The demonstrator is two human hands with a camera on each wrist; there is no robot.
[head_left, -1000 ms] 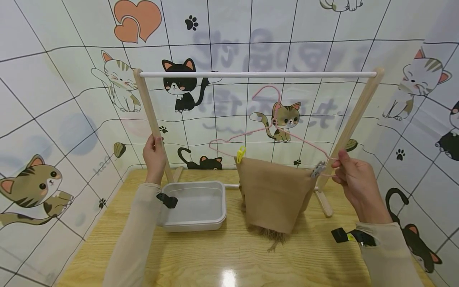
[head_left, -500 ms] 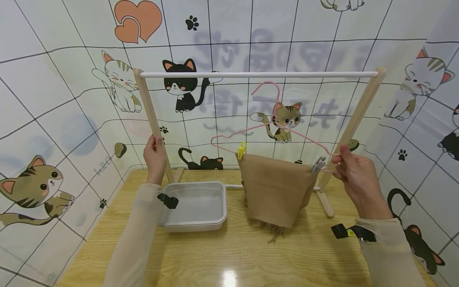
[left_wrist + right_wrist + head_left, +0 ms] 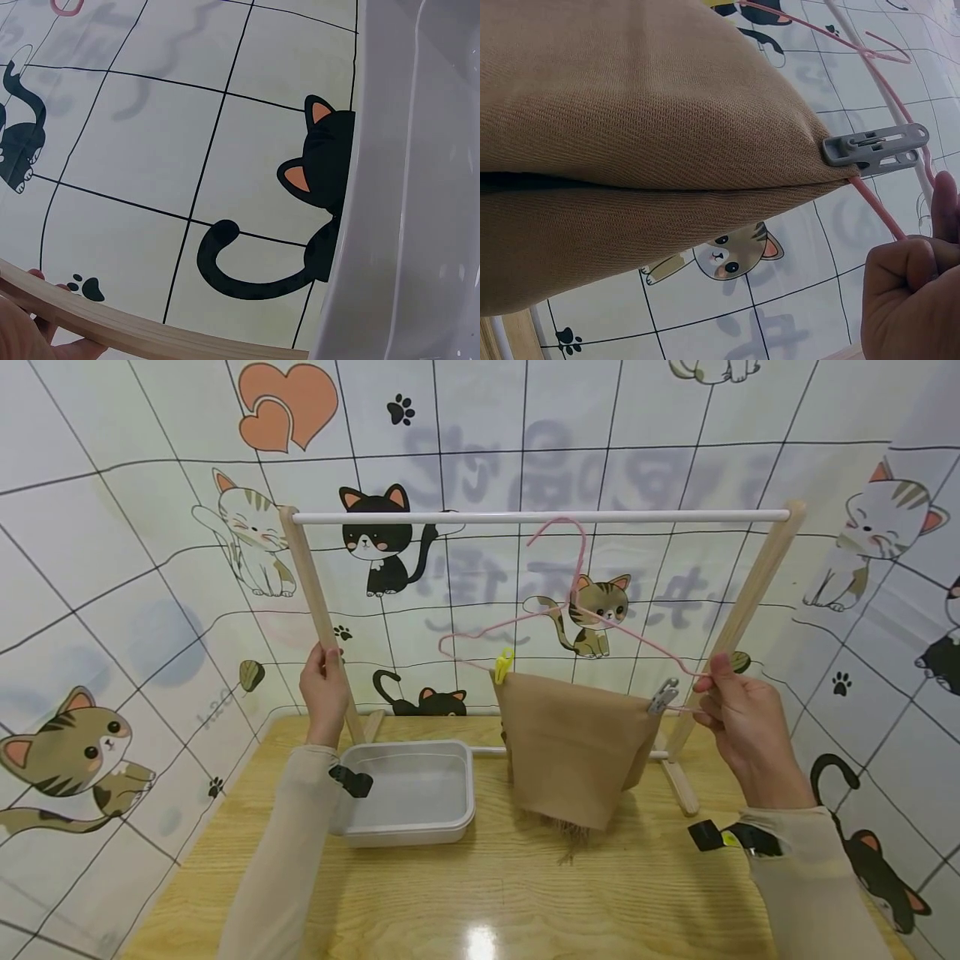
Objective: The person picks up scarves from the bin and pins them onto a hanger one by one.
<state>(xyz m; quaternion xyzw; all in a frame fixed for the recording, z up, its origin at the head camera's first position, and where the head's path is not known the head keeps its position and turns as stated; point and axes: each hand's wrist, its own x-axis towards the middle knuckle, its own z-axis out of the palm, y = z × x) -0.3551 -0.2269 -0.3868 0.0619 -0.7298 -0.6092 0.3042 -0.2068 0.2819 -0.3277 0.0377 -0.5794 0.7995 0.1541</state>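
Note:
My right hand [image 3: 746, 731] pinches the right end of a pink wire hanger [image 3: 510, 622]. Over the hanger's bottom bar drapes a brown fringed scarf [image 3: 573, 752], folded in two. A yellow clothespin [image 3: 503, 666] clips its left corner and a grey clothespin [image 3: 874, 146] its right corner. In the head view the hanger's hook overlaps the white rod [image 3: 450, 517] of a drying rack; whether they touch I cannot tell. My left hand [image 3: 325, 693] grips the rack's left wooden post [image 3: 309, 585]; the left wrist view shows its fingers around the wood.
A white plastic tub [image 3: 405, 835] stands on the wooden table [image 3: 420, 902] beside the rack's left foot. The right post [image 3: 757, 585] rises behind the right hand. A cat-print sheet [image 3: 480, 468] backs the rack.
The right hand has raised the hanger and scarf, bringing the hook from below the rod up to its height in view. The left hand stays on the post.

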